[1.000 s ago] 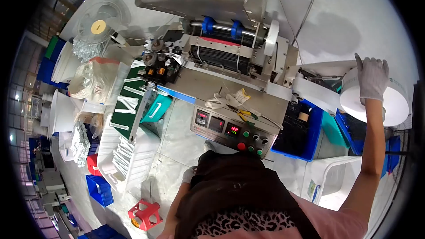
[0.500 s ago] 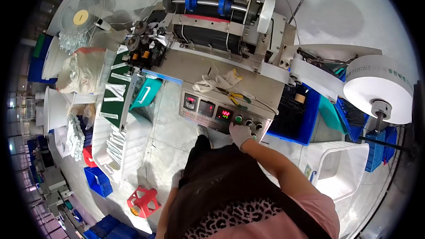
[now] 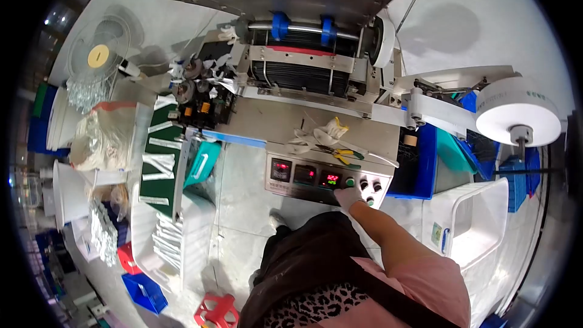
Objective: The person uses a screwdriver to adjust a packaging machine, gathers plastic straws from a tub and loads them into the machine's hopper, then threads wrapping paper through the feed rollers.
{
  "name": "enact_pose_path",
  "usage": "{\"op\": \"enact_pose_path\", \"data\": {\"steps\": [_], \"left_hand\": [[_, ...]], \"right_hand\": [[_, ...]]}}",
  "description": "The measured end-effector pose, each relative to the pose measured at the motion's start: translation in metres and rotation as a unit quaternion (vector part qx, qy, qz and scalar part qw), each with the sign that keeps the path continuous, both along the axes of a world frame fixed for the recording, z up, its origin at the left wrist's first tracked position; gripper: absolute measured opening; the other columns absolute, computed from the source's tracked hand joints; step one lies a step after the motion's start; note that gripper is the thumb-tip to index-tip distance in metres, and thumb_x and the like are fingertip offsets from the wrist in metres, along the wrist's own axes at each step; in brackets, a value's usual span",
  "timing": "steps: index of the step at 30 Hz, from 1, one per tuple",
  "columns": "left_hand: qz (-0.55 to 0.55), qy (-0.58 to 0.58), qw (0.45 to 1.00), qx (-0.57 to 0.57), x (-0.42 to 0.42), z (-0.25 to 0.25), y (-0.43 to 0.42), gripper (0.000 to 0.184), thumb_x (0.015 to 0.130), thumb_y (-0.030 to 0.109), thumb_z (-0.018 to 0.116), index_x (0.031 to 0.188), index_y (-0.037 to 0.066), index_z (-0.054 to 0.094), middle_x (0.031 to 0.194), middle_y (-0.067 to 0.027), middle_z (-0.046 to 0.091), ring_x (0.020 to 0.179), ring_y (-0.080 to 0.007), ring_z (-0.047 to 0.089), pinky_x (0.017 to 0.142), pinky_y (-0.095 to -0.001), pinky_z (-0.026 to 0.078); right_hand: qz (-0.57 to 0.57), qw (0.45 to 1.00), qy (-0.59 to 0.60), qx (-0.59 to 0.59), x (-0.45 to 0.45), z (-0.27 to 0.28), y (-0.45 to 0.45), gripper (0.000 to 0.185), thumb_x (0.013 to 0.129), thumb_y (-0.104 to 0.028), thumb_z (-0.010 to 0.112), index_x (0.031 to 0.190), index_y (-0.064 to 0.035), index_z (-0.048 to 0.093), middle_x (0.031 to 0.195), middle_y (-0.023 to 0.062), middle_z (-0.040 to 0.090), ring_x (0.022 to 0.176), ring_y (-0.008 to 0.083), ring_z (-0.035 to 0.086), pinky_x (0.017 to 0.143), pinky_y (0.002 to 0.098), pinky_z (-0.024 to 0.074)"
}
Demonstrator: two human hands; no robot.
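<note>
My right hand (image 3: 348, 197), in a whitish glove, is at the lower edge of the machine's control panel (image 3: 291, 193), just below a green button (image 3: 350, 182). Its fingers are foreshortened and blurred, so whether they press anything is unclear. Beside the button are black knobs (image 3: 370, 184), and to its left is a lit red and green digital display (image 3: 331, 179). Above the panel, green-and-yellow-handled pliers (image 3: 347, 157) and a crumpled work glove (image 3: 331, 130) lie on the metal top. My left hand is out of view.
The machine's rollers (image 3: 300, 75) sit behind the metal top. To the right are a white tape reel (image 3: 516, 109), a blue bin (image 3: 427, 167) and a white tub (image 3: 470, 222). At left, a green conveyor belt (image 3: 159, 161) carries white strips above another tub (image 3: 197, 218); a red stool (image 3: 217, 311) stands below.
The view has shifted, so the machine sits further right in it. My right hand stays at the panel's lower edge near the green button. My left hand has gone out of view.
</note>
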State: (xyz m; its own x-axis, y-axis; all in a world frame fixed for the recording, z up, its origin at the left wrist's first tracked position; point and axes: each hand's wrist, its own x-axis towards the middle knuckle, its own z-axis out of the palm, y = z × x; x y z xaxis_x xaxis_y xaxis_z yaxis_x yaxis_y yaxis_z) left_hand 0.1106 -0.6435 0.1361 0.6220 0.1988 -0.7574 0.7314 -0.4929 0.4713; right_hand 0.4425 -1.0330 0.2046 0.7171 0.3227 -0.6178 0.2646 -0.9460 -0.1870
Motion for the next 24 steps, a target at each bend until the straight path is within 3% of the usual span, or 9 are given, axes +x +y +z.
{"op": "enact_pose_path", "data": {"steps": [4, 7, 9, 10, 12, 14, 16, 22, 24], "left_hand": [[-0.041, -0.032, 0.999, -0.003, 0.019, -0.01, 0.068, 0.038, 0.084, 0.028, 0.042, 0.104, 0.002, 0.061, 0.092, -0.0187, 0.064, 0.089, -0.0286, 0.061, 0.079, -0.0356, 0.046], [-0.052, -0.039, 0.997, 0.041, 0.047, 0.004, 0.119, 0.039, 0.084, 0.03, 0.042, 0.103, 0.001, 0.061, 0.091, -0.0202, 0.064, 0.089, -0.0304, 0.061, 0.079, -0.0363, 0.047], [-0.025, -0.013, 0.995, 0.099, 0.102, 0.087, 0.122, 0.043, 0.084, 0.035, 0.043, 0.101, 0.001, 0.061, 0.09, -0.0217, 0.063, 0.089, -0.0334, 0.061, 0.078, -0.0385, 0.047], [-0.01, 0.001, 0.992, 0.127, 0.133, 0.134, 0.121, 0.045, 0.084, 0.038, 0.043, 0.101, 0.0, 0.062, 0.09, -0.0225, 0.063, 0.09, -0.0349, 0.06, 0.078, -0.0396, 0.047], [0.04, -0.064, 0.989, 0.127, 0.158, 0.142, 0.135, 0.054, 0.086, 0.047, 0.042, 0.106, 0.0, 0.059, 0.099, -0.0225, 0.062, 0.097, -0.0342, 0.058, 0.084, -0.0384, 0.045], [0.103, -0.128, 0.985, 0.044, 0.199, 0.165, 0.134, 0.058, 0.088, 0.049, 0.039, 0.113, -0.001, 0.055, 0.104, -0.0233, 0.06, 0.101, -0.0355, 0.056, 0.087, -0.0379, 0.043], [0.093, -0.136, 0.986, 0.016, 0.235, 0.145, 0.142, 0.061, 0.089, 0.051, 0.037, 0.117, -0.001, 0.051, 0.106, -0.0239, 0.058, 0.104, -0.0365, 0.054, 0.088, -0.0379, 0.043], [-0.072, -0.088, 0.992, 0.062, 0.353, 0.177, 0.147, 0.057, 0.089, 0.052, 0.03, 0.117, 0.007, 0.05, 0.088, -0.0246, 0.061, 0.088, -0.0405, 0.057, 0.076, -0.0467, 0.043], [-0.086, -0.179, 0.978, 0.067, 0.368, 0.128, 0.181, 0.057, 0.089, 0.053, 0.03, 0.12, 0.009, 0.048, 0.085, -0.0219, 0.062, 0.086, -0.0394, 0.058, 0.075, -0.0474, 0.043]], "right_hand": [[-0.037, 0.998, -0.036, -0.043, -0.009, -0.015, 0.004, 0.016, 0.081, -0.018, 0.051, 0.091, -0.0086, 0.059, 0.083, 0.0128, 0.065, 0.08, 0.0304, 0.065, 0.062, 0.042, 0.0509], [-0.099, 0.982, -0.029, -0.156, -0.004, 0.029, 0.048, 0.028, 0.08, -0.027, 0.058, 0.097, -0.005, 0.056, 0.086, 0.0095, 0.065, 0.082, 0.0259, 0.064, 0.063, 0.0392, 0.0492], [-0.09, 0.982, -0.1, -0.136, -0.009, 0.069, 0.088, 0.047, 0.081, -0.037, 0.057, 0.111, -0.0013, 0.05, 0.092, 0.0116, 0.064, 0.08, 0.0245, 0.063, 0.067, 0.0395, 0.0474], [-0.126, 0.981, -0.127, -0.077, -0.01, 0.079, 0.11, 0.062, 0.081, -0.043, 0.055, 0.123, 0.0009, 0.041, 0.102, 0.0156, 0.061, 0.087, 0.0294, 0.062, 0.073, 0.0436, 0.0461], [-0.231, 0.964, -0.051, 0.121, -0.007, 0.137, 0.163, 0.066, 0.078, -0.045, 0.058, 0.118, 0.0047, 0.042, 0.097, 0.0167, 0.06, 0.087, 0.035, 0.059, 0.076, 0.0429, 0.0457], [-0.232, 0.927, -0.102, 0.275, -0.008, 0.113, 0.204, 0.077, 0.078, -0.052, 0.053, 0.124, 0.0068, 0.035, 0.116, 0.0233, 0.05, 0.106, 0.0399, 0.05, 0.089, 0.0419, 0.0408], [-0.187, 0.951, -0.061, 0.239, 0.003, 0.089, 0.239, 0.084, 0.079, -0.057, 0.048, 0.129, 0.0073, 0.028, 0.13, 0.0271, 0.037, 0.121, 0.0397, 0.036, 0.099, 0.0404, 0.0327], [-0.136, 0.912, -0.122, 0.368, 0.136, 0.16, 0.337, 0.071, 0.088, -0.044, 0.042, 0.133, 0.0067, 0.022, 0.133, 0.0287, 0.032, 0.125, 0.0395, 0.031, 0.102, 0.0402, 0.0286], [-0.207, 0.92, 0.031, 0.33, 0.212, 0.228, 0.377, 0.06, 0.089, -0.034, 0.045, 0.13, 0.0054, 0.027, 0.13, 0.0297, 0.035, 0.12, 0.0399, 0.037, 0.097, 0.0402, 0.0336]]}}
